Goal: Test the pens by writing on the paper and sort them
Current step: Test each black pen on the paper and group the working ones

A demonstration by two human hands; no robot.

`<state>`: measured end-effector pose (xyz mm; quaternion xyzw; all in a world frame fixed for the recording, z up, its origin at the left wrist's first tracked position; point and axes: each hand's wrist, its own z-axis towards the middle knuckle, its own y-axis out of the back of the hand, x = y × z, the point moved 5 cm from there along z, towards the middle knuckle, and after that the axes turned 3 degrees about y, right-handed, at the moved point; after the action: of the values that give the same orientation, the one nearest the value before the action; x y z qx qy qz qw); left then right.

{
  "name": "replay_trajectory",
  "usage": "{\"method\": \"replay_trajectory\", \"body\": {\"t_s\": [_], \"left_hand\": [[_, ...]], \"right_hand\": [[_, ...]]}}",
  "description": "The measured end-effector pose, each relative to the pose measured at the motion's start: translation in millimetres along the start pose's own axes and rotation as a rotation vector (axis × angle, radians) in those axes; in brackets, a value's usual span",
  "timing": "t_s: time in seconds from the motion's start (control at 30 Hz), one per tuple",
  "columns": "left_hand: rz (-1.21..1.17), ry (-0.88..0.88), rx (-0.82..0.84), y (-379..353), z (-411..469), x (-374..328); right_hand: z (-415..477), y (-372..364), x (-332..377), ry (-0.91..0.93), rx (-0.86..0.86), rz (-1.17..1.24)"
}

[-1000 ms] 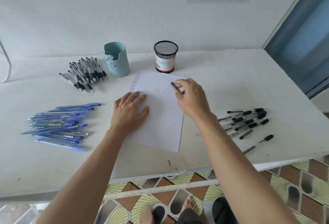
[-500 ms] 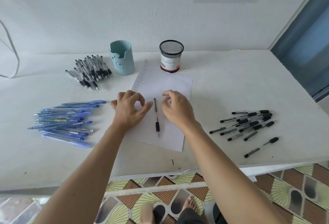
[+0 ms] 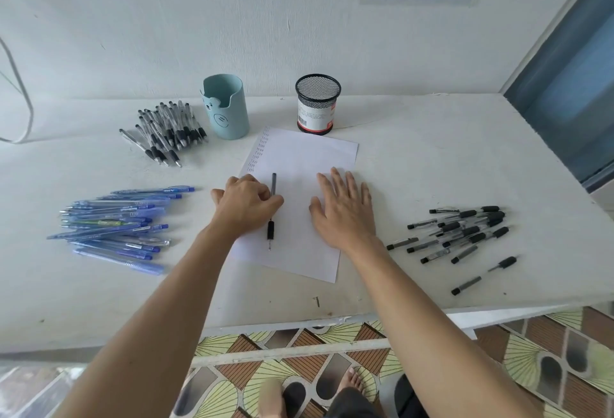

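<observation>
A white sheet of paper [image 3: 309, 158] lies in the middle of the table, with a column of small written words down its left edge. A black pen [image 3: 271, 233] lies on it lengthwise, tip toward me. My left hand [image 3: 246, 206] covers the pen's middle, fingers curled and thumb against the barrel, pinching it. To the right, my right hand [image 3: 344, 210] rests flat on the paper with straight fingers, holding nothing. A pile of blue pens [image 3: 119, 228] sits at the left, a pile of clear black-grip pens [image 3: 166, 133] at the back left, and black pens [image 3: 465, 235] lie at the right.
A teal cup [image 3: 226, 108] and a black mesh pen holder [image 3: 317, 105] stand behind the paper near the wall. A small nail [image 3: 316, 301] lies close to the table's front edge. A cable [image 3: 25, 108] hangs at the far left. Tiled floor shows below.
My right hand let go of the black pen, which now lies on the paper, and has flattened out. My left hand moved right and closed its fingers on the pen.
</observation>
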<state>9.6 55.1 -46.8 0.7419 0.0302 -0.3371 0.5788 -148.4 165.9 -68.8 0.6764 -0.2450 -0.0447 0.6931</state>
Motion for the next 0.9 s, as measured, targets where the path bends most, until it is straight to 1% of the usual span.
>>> {"method": "replay_trajectory", "body": {"t_s": [0.07, 0.13, 0.27, 0.4, 0.5, 0.57, 0.73, 0.83, 0.87, 0.9], "left_hand": [[-0.223, 0.037, -0.087, 12.0, -6.8, -2.7], [-0.502, 0.067, -0.108, 19.6, -12.4, -3.4], [-1.006, 0.086, -0.011, 17.8, -16.0, -5.0], [-1.362, 0.11, 0.091, 13.6, -16.7, -5.9], [-1.48, 0.141, 0.175, 17.5, -17.4, -6.2], [-1.517, 0.117, 0.197, 24.0, -17.9, -5.6], [-1.541, 0.021, 0.134, 42.2, -21.0, 2.1], [-1.644, 0.084, 0.086, 42.1, -22.8, 15.3], [-1.645, 0.103, 0.048, 41.6, -22.1, 21.7], [-1.596, 0.109, -0.013, 41.1, -21.1, 29.6]], "right_hand": [[-0.8, -0.7, 0.6, -0.008, -0.002, 0.004], [-1.1, -0.4, 1.2, -0.01, -0.008, 0.001], [-1.7, 0.4, 1.9, -0.01, -0.008, -0.005], [-1.3, 0.3, 1.9, -0.013, -0.01, -0.005], [-1.1, 0.6, 1.7, -0.017, -0.008, -0.011], [-1.6, 0.7, 1.7, -0.016, -0.009, -0.014], [-1.6, 0.7, 1.7, -0.012, -0.009, -0.015], [-2.1, 1.1, 1.4, -0.011, -0.012, -0.012], [-2.3, 1.1, 1.5, -0.01, -0.016, -0.006], [-2.2, 1.1, 1.4, -0.009, -0.023, 0.0]]}}
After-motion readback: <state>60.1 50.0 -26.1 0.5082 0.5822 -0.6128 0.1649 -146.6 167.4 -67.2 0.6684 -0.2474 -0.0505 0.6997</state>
